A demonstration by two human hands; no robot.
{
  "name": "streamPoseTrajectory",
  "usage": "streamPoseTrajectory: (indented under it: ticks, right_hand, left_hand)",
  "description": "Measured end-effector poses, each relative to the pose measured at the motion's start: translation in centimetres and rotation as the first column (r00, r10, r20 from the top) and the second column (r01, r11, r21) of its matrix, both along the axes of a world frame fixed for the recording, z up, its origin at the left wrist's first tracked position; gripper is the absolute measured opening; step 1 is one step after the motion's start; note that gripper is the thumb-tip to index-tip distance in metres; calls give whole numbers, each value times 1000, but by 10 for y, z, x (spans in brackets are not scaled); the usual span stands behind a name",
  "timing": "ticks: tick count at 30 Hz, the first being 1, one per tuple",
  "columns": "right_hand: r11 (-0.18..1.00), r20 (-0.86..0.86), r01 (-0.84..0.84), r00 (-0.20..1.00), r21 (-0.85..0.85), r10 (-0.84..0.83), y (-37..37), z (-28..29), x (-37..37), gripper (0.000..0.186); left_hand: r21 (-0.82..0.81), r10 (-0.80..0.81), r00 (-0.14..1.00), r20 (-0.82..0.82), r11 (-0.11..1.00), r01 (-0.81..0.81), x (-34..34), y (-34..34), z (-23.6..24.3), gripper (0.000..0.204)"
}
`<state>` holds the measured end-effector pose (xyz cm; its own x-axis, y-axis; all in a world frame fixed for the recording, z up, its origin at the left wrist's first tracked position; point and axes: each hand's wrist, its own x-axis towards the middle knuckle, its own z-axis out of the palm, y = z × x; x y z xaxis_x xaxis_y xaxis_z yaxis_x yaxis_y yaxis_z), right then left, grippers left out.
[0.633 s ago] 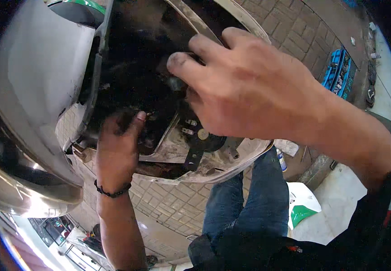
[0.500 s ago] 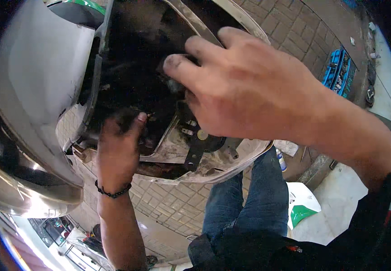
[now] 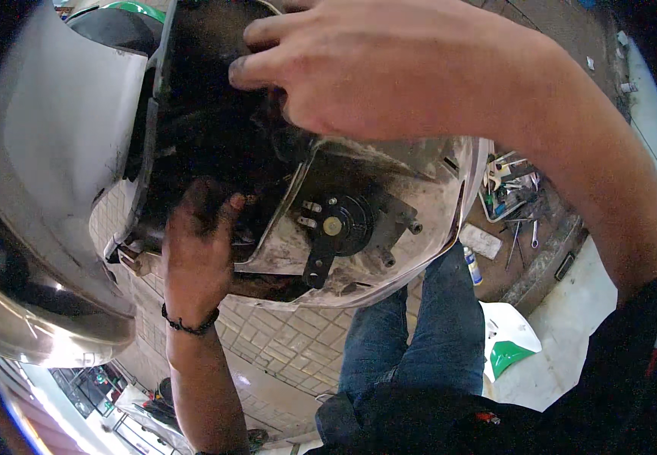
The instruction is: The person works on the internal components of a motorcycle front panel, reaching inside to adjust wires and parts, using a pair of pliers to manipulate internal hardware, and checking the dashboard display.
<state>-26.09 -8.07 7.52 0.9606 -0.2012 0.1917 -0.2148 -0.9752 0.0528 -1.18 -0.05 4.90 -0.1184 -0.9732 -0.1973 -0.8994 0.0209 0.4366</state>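
A grimy white body panel (image 3: 434, 220) carries a black inner section (image 3: 199, 121) and a round black horn (image 3: 347, 227) with metal terminals and a bracket. My left hand (image 3: 198, 250) is curled at the lower part of the black section, thumb beside a small metal piece; what its dark fingertips hold is hidden. My right hand (image 3: 343, 68) reaches over the top of the black section, fingers apart and bent, their tips on or just over it. Whether anything lies under its palm I cannot see.
A silver-grey vehicle body (image 3: 63, 136) fills the left. Tools (image 3: 518, 186) lie on the ground at right, near a pale block (image 3: 480, 241), a spray can (image 3: 472, 267) and a white-and-green panel (image 3: 510, 341). My jeans-clad legs (image 3: 442, 334) are below.
My right hand has moved up toward the top of the panel, uncovering the horn and the tools at right. My left hand stays at about the same place.
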Motion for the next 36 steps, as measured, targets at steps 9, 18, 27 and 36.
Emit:
streamPoseTrajectory:
  ticks: [9,18,27,36]
  right_hand:
    - [904,-20,55,998,425,-51,-7,12,-6,18]
    - [897,28,20,999,442,-37,-7,13,-2,18]
    - [929,-166,93,986,359,-35,-12,16,11,16]
    - [904,-368,203,928,376,-55,-18,10,26,15]
  left_hand:
    - [63,84,994,-63,995,-80,2,2,0,38]
    - [96,94,995,-44,991,-90,3,1,2,45]
    - [33,36,999,9,999,-37,5,3,-1,38]
    - [59,-12,999,36,998,10,0,1,-1,31]
